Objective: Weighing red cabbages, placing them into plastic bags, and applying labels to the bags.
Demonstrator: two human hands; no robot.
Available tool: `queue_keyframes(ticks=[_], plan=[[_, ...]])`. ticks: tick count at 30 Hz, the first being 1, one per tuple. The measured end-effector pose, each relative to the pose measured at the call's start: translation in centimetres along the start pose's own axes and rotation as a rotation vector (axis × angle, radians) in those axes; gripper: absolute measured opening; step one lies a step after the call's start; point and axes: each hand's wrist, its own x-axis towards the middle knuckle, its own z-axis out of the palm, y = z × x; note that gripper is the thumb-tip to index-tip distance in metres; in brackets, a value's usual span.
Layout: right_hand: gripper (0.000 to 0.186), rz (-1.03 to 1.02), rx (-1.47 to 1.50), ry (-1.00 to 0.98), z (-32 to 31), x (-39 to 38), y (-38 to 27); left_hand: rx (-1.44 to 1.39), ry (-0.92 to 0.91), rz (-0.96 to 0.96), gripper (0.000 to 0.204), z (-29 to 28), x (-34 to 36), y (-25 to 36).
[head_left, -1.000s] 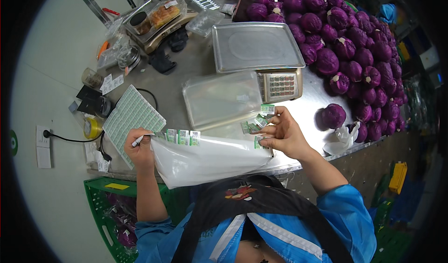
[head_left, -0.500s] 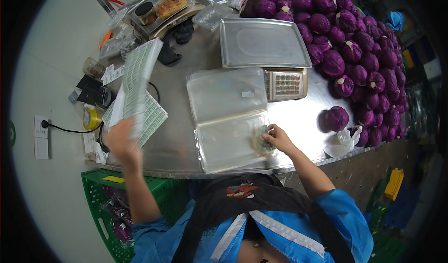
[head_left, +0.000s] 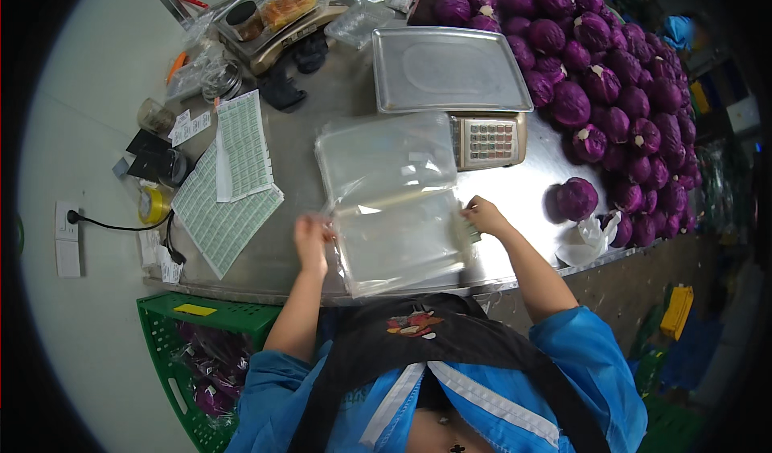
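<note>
A metal desk (head_left: 297,159) is stretching out before you, its near edge passing just beyond your black apron (head_left: 362,332). Purple cabbages (head_left: 627,103) are lying heaped along its right side. Below the desk, at left, a green crate (head_left: 245,314) is holding purple produce in clear wrap. A scale (head_left: 450,67) is standing beyond the middle of the desk, its keypad facing you. Directly ahead of you, clear bags (head_left: 402,240) are lying flat, reaching from the scale's near side to the desk's near edge. Two label sheets (head_left: 245,147) are resting to the left of the bags, one overlapping the other. Your hands are flanking the bags: the left hand (head_left: 311,240), blurred, is curling its fingers partway at the left edge, its hold impossible to tell; the right hand (head_left: 486,216) is pinching thumb to fingers at the right edge. A lone cabbage (head_left: 576,199) is sitting near the heap. Small labels (head_left: 471,229), blurred, are showing in the right hand's pinch.
</note>
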Motion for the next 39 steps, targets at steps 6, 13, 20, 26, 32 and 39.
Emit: queue_keyframes(ticks=[6, 13, 20, 26, 32, 39], plan=[[0.038, -0.092, -0.465, -0.161, 3.2, -2.3, -7.2, 1.012, -0.498, 0.519, 0.014, 0.0, -3.7, -0.9], [0.046, 0.082, 0.061, 0.200, -1.3, 0.7, -3.4, 0.699, -0.232, 0.111, 0.009, -0.4, -1.3, -1.5], [0.051, -0.314, -0.312, -0.037, 4.5, -1.5, -5.7, 1.249, -0.732, 0.715, 0.010, 0.5, -4.2, 0.4], [0.042, -0.061, 0.044, 0.133, 0.0, 0.0, -4.4, 0.570, -0.326, -0.074, 0.007, -2.5, -1.0, -3.2], [0.041, -0.325, -0.252, -0.062, 4.8, -1.5, -5.2, 0.770, -0.346, 0.441, 0.007, -0.2, -3.6, -0.1], [0.037, -0.036, -0.227, 0.124, 0.9, 0.3, -4.7, 0.933, -0.429, 0.335, 0.002, -2.7, -1.3, -4.0]])
